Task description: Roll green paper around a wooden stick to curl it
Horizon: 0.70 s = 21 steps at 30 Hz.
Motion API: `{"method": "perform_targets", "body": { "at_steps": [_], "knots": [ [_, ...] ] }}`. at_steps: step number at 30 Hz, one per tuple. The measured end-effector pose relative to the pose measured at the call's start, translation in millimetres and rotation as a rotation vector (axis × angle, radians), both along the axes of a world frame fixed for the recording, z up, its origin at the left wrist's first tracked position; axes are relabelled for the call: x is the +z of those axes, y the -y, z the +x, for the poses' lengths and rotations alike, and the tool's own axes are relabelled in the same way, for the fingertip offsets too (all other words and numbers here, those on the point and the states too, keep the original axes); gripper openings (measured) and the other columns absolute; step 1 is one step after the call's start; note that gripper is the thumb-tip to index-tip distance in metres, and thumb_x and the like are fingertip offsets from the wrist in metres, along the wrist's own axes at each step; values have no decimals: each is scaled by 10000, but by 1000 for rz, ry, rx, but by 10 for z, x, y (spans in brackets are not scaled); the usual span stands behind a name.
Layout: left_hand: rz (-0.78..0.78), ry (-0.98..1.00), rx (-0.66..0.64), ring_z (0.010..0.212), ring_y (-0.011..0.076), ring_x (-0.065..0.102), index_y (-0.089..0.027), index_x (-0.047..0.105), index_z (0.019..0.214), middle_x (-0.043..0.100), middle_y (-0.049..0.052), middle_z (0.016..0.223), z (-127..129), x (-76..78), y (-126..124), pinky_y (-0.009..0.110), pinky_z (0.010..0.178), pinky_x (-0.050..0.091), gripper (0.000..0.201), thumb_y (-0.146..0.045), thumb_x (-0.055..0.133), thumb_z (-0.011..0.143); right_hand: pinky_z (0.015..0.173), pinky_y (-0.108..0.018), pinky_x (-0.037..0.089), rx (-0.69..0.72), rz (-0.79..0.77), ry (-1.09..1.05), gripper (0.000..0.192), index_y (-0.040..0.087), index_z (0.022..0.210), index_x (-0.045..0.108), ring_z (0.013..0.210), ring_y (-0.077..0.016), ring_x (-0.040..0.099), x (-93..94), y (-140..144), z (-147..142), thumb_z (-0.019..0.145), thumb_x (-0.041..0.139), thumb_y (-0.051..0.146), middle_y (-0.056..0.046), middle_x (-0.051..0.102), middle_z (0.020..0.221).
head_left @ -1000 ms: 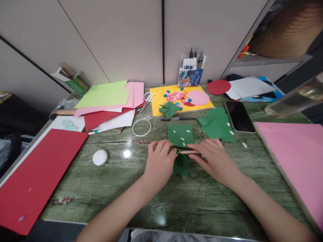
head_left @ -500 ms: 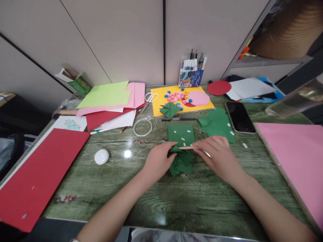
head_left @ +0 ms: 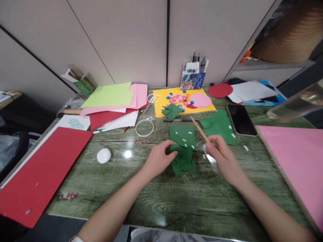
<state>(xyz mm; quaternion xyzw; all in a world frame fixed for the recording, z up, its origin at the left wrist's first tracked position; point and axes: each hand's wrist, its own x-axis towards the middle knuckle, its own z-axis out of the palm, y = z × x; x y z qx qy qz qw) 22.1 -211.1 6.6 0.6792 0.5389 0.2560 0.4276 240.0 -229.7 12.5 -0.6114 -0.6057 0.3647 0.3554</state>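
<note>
My left hand pinches the edge of a folded, crumpled piece of green paper between thumb and fingers. In my right hand a thin, light wooden stick is gripped near its lower end, its free end pointing up and left, apart from the paper. Just beyond the folded piece lies a flat green sheet with several small white strips on it. Farther right, another green paper piece carries white strips too. A folded green paper shape rests at the front of a yellow sheet.
White scissors, a clear ring of tape and a white round object sit left of centre. To the right are a phone, a clear bottle and a pink board. Pens stand in a box against the wall.
The wooden stick has come away from the green paper and swung from level to upward-pointing as my right hand moved right. My left hand still holds the paper.
</note>
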Motion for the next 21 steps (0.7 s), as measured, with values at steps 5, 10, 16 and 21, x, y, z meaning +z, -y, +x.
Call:
{"method": "perform_targets", "body": {
  "at_steps": [5,10,16,21],
  "knots": [
    [63,-81,-36,677,142,558,-226,613,954,640,-19,768,43,57,68,254,632,420,212,-203,550,753,438,-217,259,62,-112,-22,229,221,833,513,474,-95,337,13,21,-105,789,544,444,70,374,535],
    [26,-39,-21,674,141,560,-219,614,946,633,-17,756,63,64,87,254,634,433,207,-226,573,744,446,-221,276,52,-66,141,231,194,673,583,467,-95,341,46,3,-111,763,557,406,57,370,492],
    [-150,250,56,766,147,599,-179,626,864,659,30,836,45,63,16,261,705,466,167,-305,573,769,451,-222,288,61,-52,156,244,193,675,589,488,-102,364,37,7,-106,769,549,414,47,402,514],
    [-263,354,67,603,111,524,-154,586,700,574,-9,639,17,59,-40,234,592,411,194,-344,616,727,464,-227,272,66,-78,166,256,194,665,565,495,-99,335,53,25,-120,771,550,428,54,360,517]
  ]
}}
